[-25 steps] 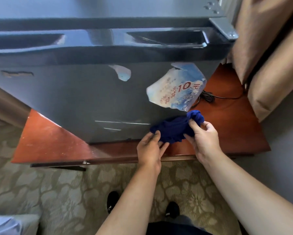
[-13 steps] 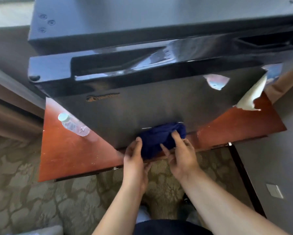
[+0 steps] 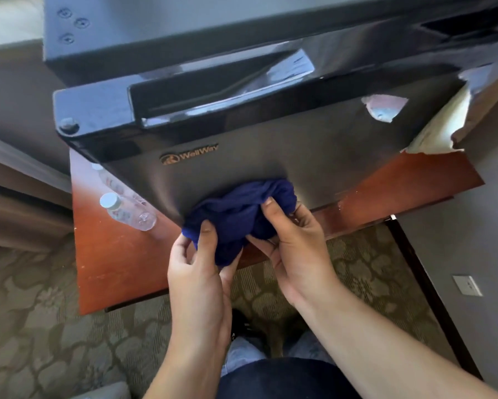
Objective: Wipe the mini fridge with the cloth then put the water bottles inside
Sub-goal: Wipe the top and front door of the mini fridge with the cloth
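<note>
blue cloth [image 3: 239, 214] bunched against mini fridge [image 3: 271, 156] door, both hands' fingers [image 3: 206, 234] gripping it

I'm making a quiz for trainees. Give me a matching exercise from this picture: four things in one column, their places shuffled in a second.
Things: 1 cloth; 2 nearer water bottle; 3 torn sticker; 4 wall socket.
Places: A on the wooden stand, left of the mini fridge; B on the grey wall, far right; C gripped by left hand and right hand; D right side of the fridge door.
Pairs: 1-C; 2-A; 3-D; 4-B.
</note>
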